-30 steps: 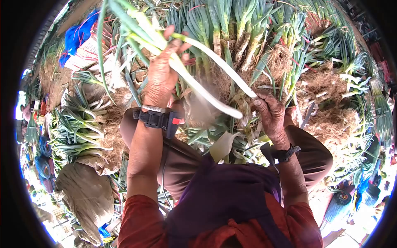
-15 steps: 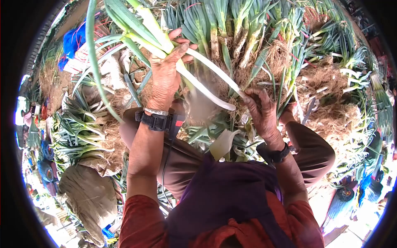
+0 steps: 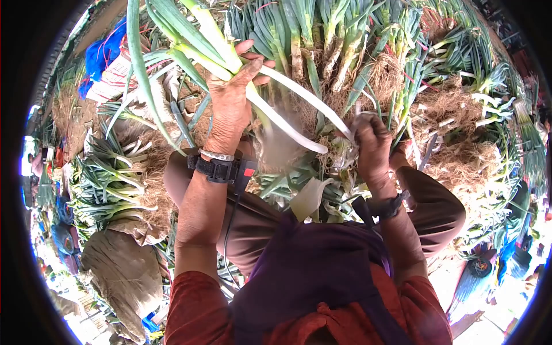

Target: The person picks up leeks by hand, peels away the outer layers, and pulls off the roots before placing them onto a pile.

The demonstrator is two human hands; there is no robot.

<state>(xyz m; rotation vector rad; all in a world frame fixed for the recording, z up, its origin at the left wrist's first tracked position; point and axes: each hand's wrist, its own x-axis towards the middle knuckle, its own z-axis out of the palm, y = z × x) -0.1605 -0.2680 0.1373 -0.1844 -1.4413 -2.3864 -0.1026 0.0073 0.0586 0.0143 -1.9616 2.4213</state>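
Observation:
My left hand [image 3: 230, 100] is closed around a few leeks [image 3: 287, 125]. Their green leaves rise to the upper left, and two white stalks slant down to the right. Close against the lower end of the upper, curved stalk is my right hand [image 3: 374, 144], its fingers curled in a pinch. A small pale bit shows at those fingertips, but I cannot make out what it is. Leafy scraps and a pale peeled leaf [image 3: 310, 200] lie below the stalks, between my knees.
Bunched leeks with roots [image 3: 302, 54] stand in front. More leeks lie in a pile at the left [image 3: 112, 184], and a heap of cut roots [image 3: 460, 164] is at the right. A blade-like strip [image 3: 429, 152] sits by my right foot. Brown sacking [image 3: 123, 270] lies lower left.
My right hand has moved slightly right from the curved stalk's end, with its fingers curled tighter and a pale bit now at the fingertips. My left hand and its leeks have hardly moved.

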